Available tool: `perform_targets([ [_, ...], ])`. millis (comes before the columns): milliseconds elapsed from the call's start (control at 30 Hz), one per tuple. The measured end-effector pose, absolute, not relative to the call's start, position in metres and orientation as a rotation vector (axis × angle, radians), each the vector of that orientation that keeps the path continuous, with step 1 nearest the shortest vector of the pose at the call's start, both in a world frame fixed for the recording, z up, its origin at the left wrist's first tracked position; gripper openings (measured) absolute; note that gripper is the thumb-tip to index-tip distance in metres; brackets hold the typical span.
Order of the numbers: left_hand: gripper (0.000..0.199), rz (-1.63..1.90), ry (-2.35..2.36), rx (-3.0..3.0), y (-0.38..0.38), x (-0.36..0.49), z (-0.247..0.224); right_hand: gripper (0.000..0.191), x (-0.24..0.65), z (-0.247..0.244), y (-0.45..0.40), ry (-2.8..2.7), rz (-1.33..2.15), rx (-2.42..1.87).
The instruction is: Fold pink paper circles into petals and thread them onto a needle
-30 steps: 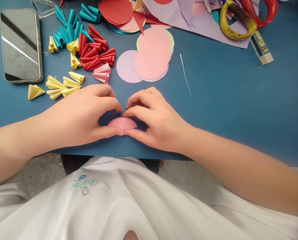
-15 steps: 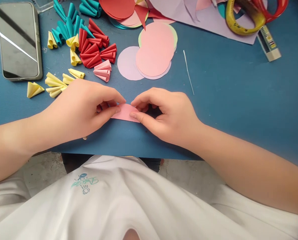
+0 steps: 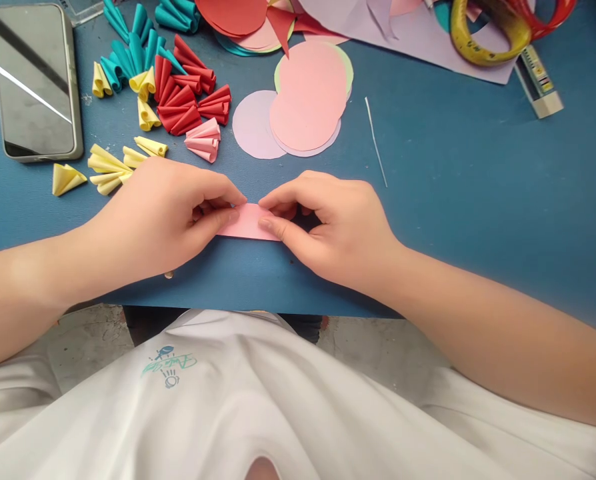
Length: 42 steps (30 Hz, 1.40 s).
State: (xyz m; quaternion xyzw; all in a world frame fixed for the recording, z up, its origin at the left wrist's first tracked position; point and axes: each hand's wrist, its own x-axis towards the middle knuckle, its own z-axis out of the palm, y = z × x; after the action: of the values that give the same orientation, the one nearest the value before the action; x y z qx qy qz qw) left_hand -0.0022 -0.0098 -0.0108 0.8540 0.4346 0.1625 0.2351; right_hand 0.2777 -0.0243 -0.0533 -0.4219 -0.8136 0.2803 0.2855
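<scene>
A folded pink paper piece (image 3: pixel 249 223) lies near the table's front edge, its straight side facing me. My left hand (image 3: pixel 178 217) pinches its left end between thumb and fingers. On the right end, the thumb and fingers of my right hand (image 3: pixel 328 220) are closed in the same way. Pink paper circles (image 3: pixel 308 100) lie beyond my hands, overlapping a lilac circle (image 3: pixel 258 125). Rolled paper cones are at the upper left: teal (image 3: pixel 137 50), red (image 3: pixel 181 110), yellow (image 3: pixel 109 168) and pink (image 3: pixel 204 140).
A phone (image 3: pixel 35 80) rests at the far left. Scissors (image 3: pixel 493 40) with yellow and red handles lie on lilac paper (image 3: pixel 428 50) at the upper right, beside an eraser-like block (image 3: pixel 541 83). A thin white stick (image 3: pixel 375 141) is right of the circles.
The view has shifted slightly. The top edge of the pink piece looks flatter and straighter between my fingers; both hands keep their hold.
</scene>
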Motion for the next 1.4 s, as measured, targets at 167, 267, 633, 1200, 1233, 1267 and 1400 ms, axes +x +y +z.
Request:
perform_targets([
  [167,0.031,0.487,1.198,2.367,-0.01,0.0,-0.013,0.015,0.277,-0.06,-0.021,-2.131,0.703,-1.022],
  [267,0.026,0.504,1.165,2.36,-0.01,0.001,-0.015,0.016,0.275,-0.061,-0.019,-2.123,0.721,-1.005],
  [633,0.036,0.436,1.188,2.368,-0.008,0.0,-0.018,0.018,0.274,-0.062,-0.017,-2.212,0.669,-0.956],
  [1200,0.044,0.213,1.208,2.527,-0.008,0.007,-0.02,0.022,0.269,-0.063,-0.018,-2.324,0.601,-1.044],
  [1233,0.043,0.221,1.213,2.521,-0.007,0.007,-0.02,0.023,0.269,-0.063,-0.018,-2.324,0.599,-1.041],
  [1267,0.042,0.235,1.218,2.512,-0.007,0.008,-0.021,0.023,0.269,-0.063,-0.018,-2.327,0.599,-1.042],
  [1400,0.033,0.303,1.243,2.452,-0.007,0.008,-0.022,0.024,0.269,-0.064,-0.018,-2.344,0.587,-1.048],
])
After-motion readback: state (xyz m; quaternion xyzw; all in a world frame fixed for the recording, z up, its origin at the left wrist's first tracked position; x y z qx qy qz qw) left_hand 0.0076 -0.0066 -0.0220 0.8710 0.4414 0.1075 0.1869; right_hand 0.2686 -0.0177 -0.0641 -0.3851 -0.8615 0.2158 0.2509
